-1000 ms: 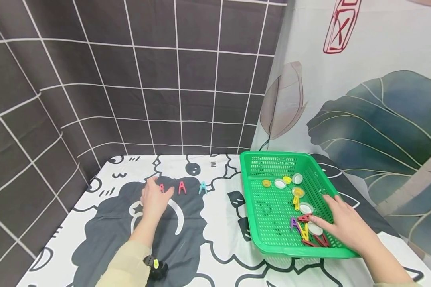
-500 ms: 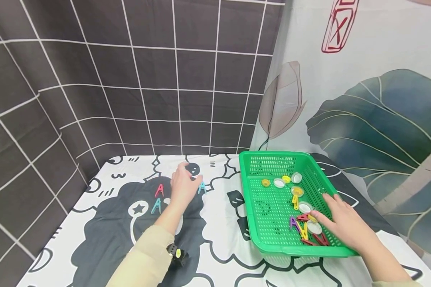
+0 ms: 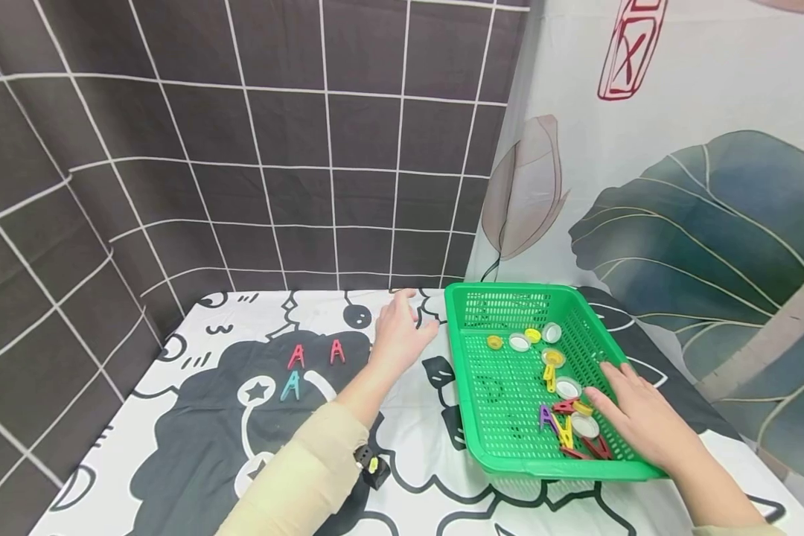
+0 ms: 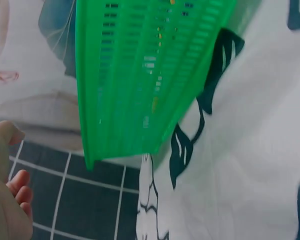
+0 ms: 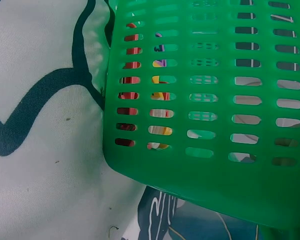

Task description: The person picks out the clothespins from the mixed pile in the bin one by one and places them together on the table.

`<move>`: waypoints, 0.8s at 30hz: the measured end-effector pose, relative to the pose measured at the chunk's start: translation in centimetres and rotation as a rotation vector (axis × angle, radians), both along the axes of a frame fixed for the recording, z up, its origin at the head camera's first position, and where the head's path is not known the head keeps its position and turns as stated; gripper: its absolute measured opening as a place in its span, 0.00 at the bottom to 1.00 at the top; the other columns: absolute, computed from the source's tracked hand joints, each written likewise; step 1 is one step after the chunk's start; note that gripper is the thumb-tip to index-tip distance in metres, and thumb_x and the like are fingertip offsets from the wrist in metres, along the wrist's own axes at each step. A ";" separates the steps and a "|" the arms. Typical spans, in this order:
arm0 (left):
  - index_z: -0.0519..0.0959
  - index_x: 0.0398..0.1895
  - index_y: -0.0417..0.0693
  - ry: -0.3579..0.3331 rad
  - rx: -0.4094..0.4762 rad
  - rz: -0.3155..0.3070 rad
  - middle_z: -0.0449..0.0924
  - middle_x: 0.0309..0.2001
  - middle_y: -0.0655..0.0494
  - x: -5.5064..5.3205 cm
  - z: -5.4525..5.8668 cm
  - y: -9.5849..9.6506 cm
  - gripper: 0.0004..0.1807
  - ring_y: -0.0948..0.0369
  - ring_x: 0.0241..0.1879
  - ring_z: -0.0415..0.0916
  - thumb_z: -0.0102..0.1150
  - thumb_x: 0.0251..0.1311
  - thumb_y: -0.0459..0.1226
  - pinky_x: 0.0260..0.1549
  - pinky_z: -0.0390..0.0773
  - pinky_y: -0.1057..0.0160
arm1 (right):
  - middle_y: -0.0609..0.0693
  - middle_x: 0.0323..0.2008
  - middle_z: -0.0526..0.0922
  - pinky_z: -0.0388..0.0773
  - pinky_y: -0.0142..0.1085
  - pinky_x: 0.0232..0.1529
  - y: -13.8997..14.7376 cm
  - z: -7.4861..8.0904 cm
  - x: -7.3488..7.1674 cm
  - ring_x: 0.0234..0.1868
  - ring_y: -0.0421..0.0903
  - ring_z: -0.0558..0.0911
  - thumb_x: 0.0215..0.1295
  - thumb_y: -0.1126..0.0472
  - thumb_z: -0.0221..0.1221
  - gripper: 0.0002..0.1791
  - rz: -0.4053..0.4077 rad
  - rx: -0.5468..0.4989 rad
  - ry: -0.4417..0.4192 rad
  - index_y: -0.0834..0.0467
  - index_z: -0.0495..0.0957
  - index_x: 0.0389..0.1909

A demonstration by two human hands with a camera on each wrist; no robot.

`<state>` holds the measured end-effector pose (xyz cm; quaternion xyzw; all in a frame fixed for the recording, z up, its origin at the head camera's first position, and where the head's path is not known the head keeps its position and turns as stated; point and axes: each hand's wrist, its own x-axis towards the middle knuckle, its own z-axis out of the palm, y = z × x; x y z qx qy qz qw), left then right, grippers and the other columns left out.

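Note:
My left hand (image 3: 402,336), fingers parted and holding nothing visible, hovers over the patterned cloth just left of the green basket (image 3: 465,402). In the left wrist view, this hand's fingers (image 4: 22,187) show at the left edge, apart from the basket. To its left lie two red clothespins (image 3: 296,356) and a light-blue clothespin (image 3: 291,385). My right hand (image 3: 643,417) rests over the basket's right rim, its fingers extended inside. Near its thumb sit red, purple (image 3: 547,418) and yellow clothespins (image 3: 564,430) among bottle caps (image 3: 584,426). The right wrist view shows only the slotted basket wall.
More white and yellow caps (image 3: 519,342) lie toward the back of the basket, with a yellow clothespin (image 3: 549,377) near its middle. A dark gridded curtain (image 3: 275,149) hangs behind the table, and a leaf-printed curtain (image 3: 703,208) at the right.
My left hand has moved right, past the red clothespins toward the basket. The light-blue clothespin formerly visible on the right is out of sight behind the hand or wrist. My right hand has barely moved.

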<state>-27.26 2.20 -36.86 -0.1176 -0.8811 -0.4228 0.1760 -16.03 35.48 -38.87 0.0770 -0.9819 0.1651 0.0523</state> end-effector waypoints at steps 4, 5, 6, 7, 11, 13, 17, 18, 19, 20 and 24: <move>0.66 0.59 0.42 -0.013 -0.033 -0.062 0.76 0.33 0.53 0.3 0.7 1.9 0.32 0.51 0.43 0.69 0.62 0.51 0.44 0.50 0.66 0.53 | 0.78 0.62 0.57 0.46 0.66 0.59 0.0 0.0 0.0 0.64 0.74 0.51 0.73 0.45 0.41 0.38 -0.005 -0.001 -0.003 0.76 0.55 0.64; 0.65 0.59 0.42 -0.021 -0.040 -0.080 0.76 0.34 0.53 0.4 0.9 2.4 0.33 0.52 0.44 0.70 0.62 0.52 0.44 0.51 0.66 0.53 | 0.78 0.62 0.57 0.46 0.66 0.59 0.0 0.0 0.0 0.64 0.74 0.51 0.73 0.45 0.41 0.38 -0.006 -0.002 -0.002 0.76 0.55 0.64; 0.65 0.60 0.43 -0.032 -0.044 -0.099 0.76 0.35 0.54 0.5 1.1 2.9 0.33 0.52 0.45 0.69 0.62 0.52 0.45 0.53 0.65 0.54 | 0.78 0.62 0.57 0.46 0.66 0.59 0.0 0.0 0.0 0.64 0.74 0.51 0.73 0.45 0.42 0.38 -0.006 -0.001 0.000 0.76 0.55 0.64; 0.65 0.60 0.43 -0.039 -0.055 -0.115 0.76 0.35 0.54 0.6 1.3 3.4 0.33 0.53 0.45 0.70 0.62 0.53 0.45 0.53 0.65 0.54 | 0.77 0.62 0.57 0.47 0.66 0.59 0.0 0.0 0.0 0.64 0.74 0.51 0.73 0.45 0.42 0.38 -0.007 -0.002 0.002 0.76 0.55 0.64; 0.64 0.61 0.45 -0.084 -0.096 -0.185 0.76 0.34 0.57 1.0 1.7 5.2 0.33 0.59 0.38 0.73 0.62 0.54 0.46 0.43 0.72 0.59 | 0.77 0.62 0.57 0.47 0.66 0.59 -0.2 -0.2 -0.1 0.64 0.74 0.52 0.72 0.45 0.42 0.37 -0.002 -0.005 0.008 0.76 0.55 0.64; 0.64 0.61 0.47 -0.122 -0.123 -0.223 0.75 0.33 0.59 1.3 1.8 5.9 0.32 0.62 0.33 0.73 0.62 0.55 0.47 0.34 0.74 0.63 | 0.77 0.62 0.57 0.48 0.66 0.59 -0.2 -0.3 -0.1 0.64 0.74 0.52 0.72 0.45 0.42 0.37 0.001 -0.006 0.006 0.75 0.56 0.64; 0.65 0.60 0.48 -0.186 -0.175 -0.299 0.74 0.30 0.63 1.7 1.7 7.5 0.31 0.66 0.29 0.72 0.61 0.55 0.48 0.29 0.72 0.67 | 0.78 0.62 0.57 0.47 0.66 0.59 0.0 -0.4 -0.1 0.64 0.74 0.52 0.72 0.45 0.42 0.37 0.002 -0.001 0.004 0.76 0.55 0.64; 0.65 0.59 0.49 -0.192 -0.190 -0.311 0.74 0.30 0.63 1.7 1.7 7.8 0.31 0.67 0.29 0.72 0.61 0.55 0.49 0.30 0.72 0.68 | 0.78 0.61 0.57 0.47 0.66 0.59 0.1 -0.4 -0.1 0.64 0.74 0.51 0.73 0.46 0.42 0.37 0.002 0.002 0.004 0.76 0.55 0.64; 0.65 0.59 0.49 -0.196 -0.204 -0.322 0.74 0.29 0.64 1.8 1.7 8.2 0.30 0.67 0.29 0.72 0.61 0.56 0.49 0.30 0.72 0.68 | 0.78 0.61 0.57 0.46 0.66 0.59 0.2 -0.3 -0.1 0.64 0.74 0.51 0.73 0.46 0.42 0.37 0.003 0.005 0.005 0.76 0.55 0.64; 0.66 0.59 0.49 -0.198 -0.221 -0.329 0.74 0.29 0.64 1.9 1.7 8.5 0.30 0.67 0.29 0.72 0.61 0.56 0.50 0.30 0.72 0.68 | 0.78 0.61 0.57 0.46 0.66 0.59 0.2 -0.3 -0.1 0.64 0.74 0.51 0.73 0.46 0.42 0.37 0.004 0.008 0.006 0.76 0.55 0.64; 0.67 0.58 0.50 -0.211 -0.288 -0.349 0.76 0.33 0.62 2.1 1.8 9.4 0.29 0.66 0.31 0.73 0.60 0.56 0.52 0.30 0.72 0.68 | 0.78 0.61 0.57 0.47 0.66 0.59 0.2 -0.3 -0.3 0.64 0.74 0.51 0.73 0.46 0.43 0.37 0.011 0.013 0.001 0.77 0.55 0.64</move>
